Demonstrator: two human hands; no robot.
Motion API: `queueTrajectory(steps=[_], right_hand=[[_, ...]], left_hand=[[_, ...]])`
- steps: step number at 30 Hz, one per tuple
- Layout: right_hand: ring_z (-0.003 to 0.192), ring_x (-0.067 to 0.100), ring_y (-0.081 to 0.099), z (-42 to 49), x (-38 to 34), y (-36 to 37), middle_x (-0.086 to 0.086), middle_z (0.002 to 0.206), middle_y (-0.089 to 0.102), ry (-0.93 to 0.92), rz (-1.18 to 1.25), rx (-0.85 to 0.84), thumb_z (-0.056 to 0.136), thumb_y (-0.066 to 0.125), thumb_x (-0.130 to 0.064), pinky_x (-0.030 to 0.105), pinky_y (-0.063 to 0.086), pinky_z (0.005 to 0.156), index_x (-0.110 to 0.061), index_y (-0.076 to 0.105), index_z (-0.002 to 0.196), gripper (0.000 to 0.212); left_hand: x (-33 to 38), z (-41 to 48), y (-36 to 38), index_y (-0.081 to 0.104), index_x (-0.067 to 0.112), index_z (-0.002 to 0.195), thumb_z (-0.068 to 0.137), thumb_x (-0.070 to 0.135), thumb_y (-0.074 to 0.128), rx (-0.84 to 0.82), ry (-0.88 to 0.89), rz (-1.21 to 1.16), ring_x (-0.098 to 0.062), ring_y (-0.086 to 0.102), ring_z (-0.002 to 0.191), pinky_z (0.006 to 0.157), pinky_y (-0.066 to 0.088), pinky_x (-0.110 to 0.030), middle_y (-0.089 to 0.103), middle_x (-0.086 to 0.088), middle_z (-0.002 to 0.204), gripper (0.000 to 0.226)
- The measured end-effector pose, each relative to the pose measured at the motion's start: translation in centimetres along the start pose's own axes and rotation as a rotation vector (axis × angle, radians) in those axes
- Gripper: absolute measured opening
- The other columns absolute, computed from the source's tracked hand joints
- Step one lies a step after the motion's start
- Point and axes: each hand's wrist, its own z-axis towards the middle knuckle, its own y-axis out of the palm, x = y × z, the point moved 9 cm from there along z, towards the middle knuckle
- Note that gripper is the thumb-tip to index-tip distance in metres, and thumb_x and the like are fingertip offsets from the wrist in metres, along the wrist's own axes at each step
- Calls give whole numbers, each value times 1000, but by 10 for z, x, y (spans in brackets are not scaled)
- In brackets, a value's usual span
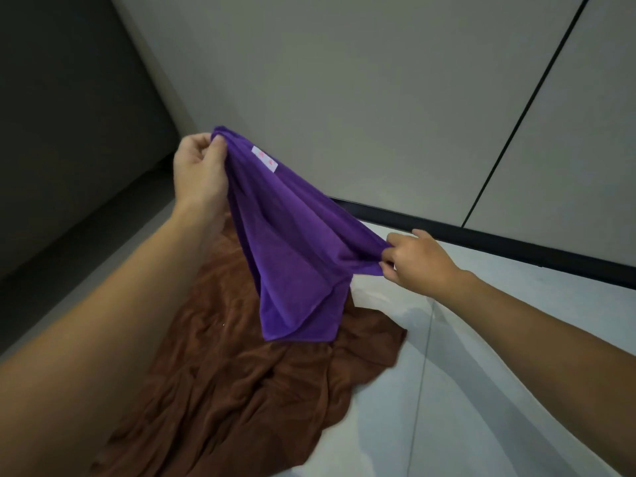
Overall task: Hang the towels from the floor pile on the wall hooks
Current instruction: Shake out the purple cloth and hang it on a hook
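Purple towel [292, 242] hangs stretched between two hands above a crumpled brown towel [247, 380] on the pale floor [481, 390]. Left hand [198, 170] pinches its raised upper corner; right hand [421, 259] pinches a lower edge, near the wall's black baseboard [499, 241].

The person's left forearm [103, 321] and right forearm [533, 321] were bare along all their visible length, with skin uncovered down to the wrists. The left hand [198, 170] and right hand [423, 258] were bare as well, ungloved
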Motion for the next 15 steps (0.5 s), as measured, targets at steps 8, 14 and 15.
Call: queueTrajectory(steps=[8, 14, 15], right_hand=[[87, 9, 54, -23, 21, 5, -9, 101, 56, 72, 334, -147, 93, 46, -54, 27, 44, 76, -25, 66, 103, 37], [74, 16, 58, -17, 70, -42, -2, 79, 55, 311, 741, 285, 90, 65, -18, 24, 46, 71, -8, 65, 81, 14], [71, 10, 57, -16, 74, -52, -3, 78, 55, 340, 778, 333, 90, 65, -15, 17, 44, 68, -7, 65, 80, 12]], left_hand=[[-31, 15, -47, 54, 17, 96, 95, 19, 48, 165, -28, 231, -8, 55, 73, 76, 49, -32, 57, 3, 81, 6], [-44, 19, -61, 52, 19, 92, 97, 21, 50, 146, 26, 432, -16, 54, 87, 77, 45, -34, 53, 7, 82, 5], [-42, 18, -57, 51, 17, 96, 97, 20, 51, 138, 57, 453, -16, 53, 87, 76, 44, -32, 52, 8, 80, 3]])
